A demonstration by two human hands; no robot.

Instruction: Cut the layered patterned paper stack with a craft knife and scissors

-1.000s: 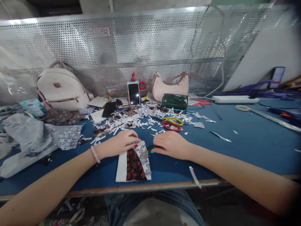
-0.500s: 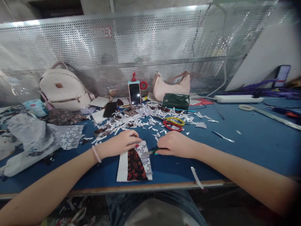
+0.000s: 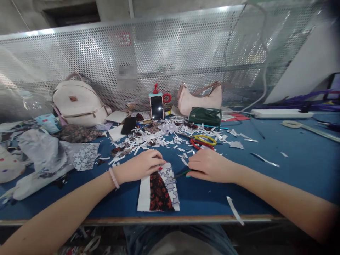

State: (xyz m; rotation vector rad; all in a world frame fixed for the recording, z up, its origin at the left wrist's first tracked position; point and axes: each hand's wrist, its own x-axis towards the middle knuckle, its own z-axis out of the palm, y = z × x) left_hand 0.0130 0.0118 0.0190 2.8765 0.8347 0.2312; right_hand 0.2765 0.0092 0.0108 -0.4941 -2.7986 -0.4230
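A white rectangular card (image 3: 144, 194) lies near the table's front edge. Glued or laid on it are a dark red-and-black floral fabric piece (image 3: 159, 194) and a lilac fabric strip with white flowers (image 3: 171, 187). My left hand (image 3: 143, 164) rests on the card's upper edge, fingers stretched out and pressing it down. My right hand (image 3: 205, 165) is closed around a slim green-handled tool (image 3: 183, 173). Its thin tip points left, just off the card's right edge. The fist hides most of the tool, so its exact kind is unclear.
Behind my hands spreads a heap of paper scraps (image 3: 148, 138), with red-and-yellow-handled scissors (image 3: 203, 141) on it. A phone (image 3: 156, 108), a beige backpack (image 3: 79, 102), a pink handbag (image 3: 200, 101) and a green pouch (image 3: 204, 117) stand further back. Crumpled fabric (image 3: 45, 152) lies left.
The tool's tip has drawn back to the right, from over the flowered strip to beyond the card's edge. My left hand stays on the card. The whole view has shifted slightly.
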